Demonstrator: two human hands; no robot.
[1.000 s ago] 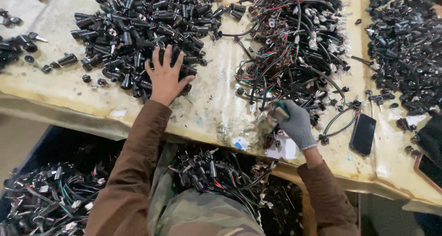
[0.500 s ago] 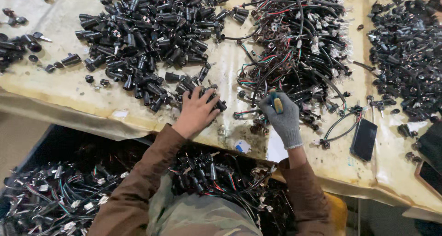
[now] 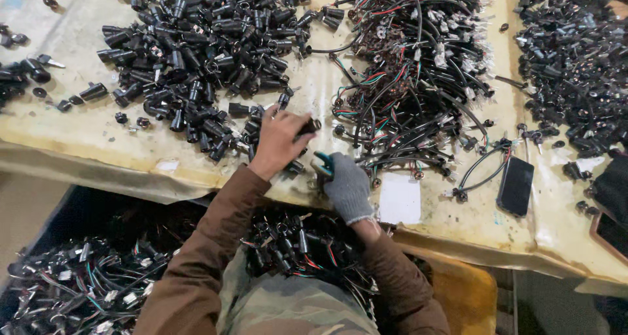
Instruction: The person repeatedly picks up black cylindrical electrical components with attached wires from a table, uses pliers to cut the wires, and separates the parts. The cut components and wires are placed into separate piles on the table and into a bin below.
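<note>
My bare left hand (image 3: 280, 141) is at the near edge of a big heap of black cylindrical plastic parts (image 3: 203, 54), its fingers closed on one black part (image 3: 307, 127). Right beside it, my right hand (image 3: 348, 186) in a grey knit glove grips a small tool with a teal handle (image 3: 323, 162); the tool's tip is hidden. The two hands nearly touch over the yellowish plastic-covered table (image 3: 98, 139). Both sleeves are brown.
A tangle of black, red and green wire harnesses (image 3: 418, 73) lies right of the hands, another black parts heap (image 3: 575, 67) far right. A white card (image 3: 400, 200) and a dark phone (image 3: 515, 185) lie near the table edge. Wired parts (image 3: 78, 289) fill a bin below.
My left hand slid right from the middle of the black heap to its near edge and picked up one part. My gloved right hand moved left to meet it.
</note>
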